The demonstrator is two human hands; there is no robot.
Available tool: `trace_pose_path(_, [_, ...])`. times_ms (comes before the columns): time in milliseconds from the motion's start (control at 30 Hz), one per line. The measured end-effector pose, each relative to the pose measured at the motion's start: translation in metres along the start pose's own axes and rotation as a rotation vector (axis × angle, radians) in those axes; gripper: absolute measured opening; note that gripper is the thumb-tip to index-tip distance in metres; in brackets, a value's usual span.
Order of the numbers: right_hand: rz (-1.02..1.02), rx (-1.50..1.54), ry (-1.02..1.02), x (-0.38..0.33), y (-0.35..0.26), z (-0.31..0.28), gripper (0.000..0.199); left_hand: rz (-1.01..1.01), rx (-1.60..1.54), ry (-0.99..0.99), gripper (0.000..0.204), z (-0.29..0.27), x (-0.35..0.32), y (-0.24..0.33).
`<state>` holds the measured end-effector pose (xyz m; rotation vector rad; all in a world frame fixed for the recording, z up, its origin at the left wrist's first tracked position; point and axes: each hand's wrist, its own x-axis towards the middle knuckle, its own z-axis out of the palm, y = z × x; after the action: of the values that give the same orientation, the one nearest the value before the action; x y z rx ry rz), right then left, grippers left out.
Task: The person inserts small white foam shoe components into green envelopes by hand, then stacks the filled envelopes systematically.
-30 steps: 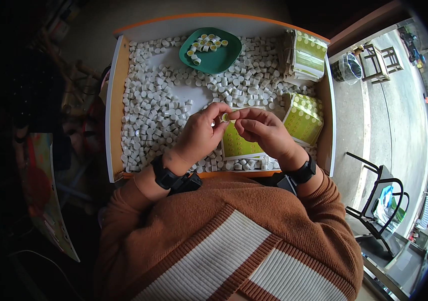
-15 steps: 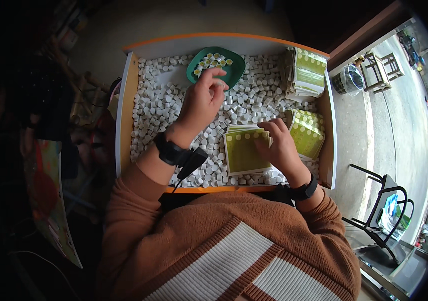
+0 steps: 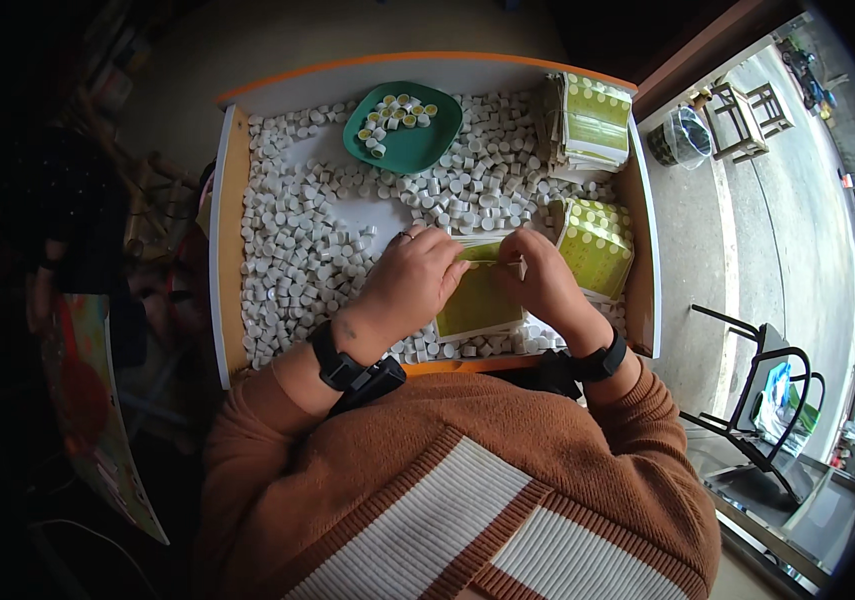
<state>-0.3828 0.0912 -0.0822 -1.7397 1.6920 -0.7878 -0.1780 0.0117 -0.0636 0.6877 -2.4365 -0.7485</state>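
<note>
A green sheet (image 3: 479,300) with a pale border lies on a small stack near the front of the drawer-like box. Its far edge is bent up between my hands. My left hand (image 3: 409,283) pinches at the left part of that edge, thumb against the fingers. My right hand (image 3: 545,278) has its fingers curled on the right part of the edge. Small white caps (image 3: 297,235) lie loosely all around. Beyond my hands a green tray (image 3: 432,150) holds several caps with yellow tops (image 3: 402,108).
Two more stacks of green dotted sheets stand along the right side, a far stack (image 3: 595,120) and a nearer stack (image 3: 595,245). The box's walls (image 3: 231,220) rise around the caps. Outside are a bin (image 3: 682,140), wooden stools (image 3: 742,120) and a black chair (image 3: 762,410).
My left hand has come back from the tray to the green sheet. My right hand's fingers have curled in at the sheet's far edge. The view has shifted slightly.
</note>
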Motion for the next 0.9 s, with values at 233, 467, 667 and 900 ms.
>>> trace_pose_path(233, [0.209,0.848,-0.055,-0.004,-0.021,-0.001,0.017,-0.194,-0.259,-0.047,0.011,-0.014,0.007,0.004])
trace_pose_path(467, [0.253,0.929,-0.066,-0.002,-0.024,0.006,0.020,0.090,0.116,0.323,0.017,-0.020,0.014,0.019])
trace_pose_path(667, [0.134,0.978,-0.035,-0.001,-0.027,0.010,0.021,0.024,-0.085,0.244,0.020,-0.015,0.008,0.018])
trace_pose_path(900, [0.109,0.837,-0.047,-0.002,-0.024,0.010,0.020,-0.056,-0.220,0.197,0.012,-0.014,0.007,0.018])
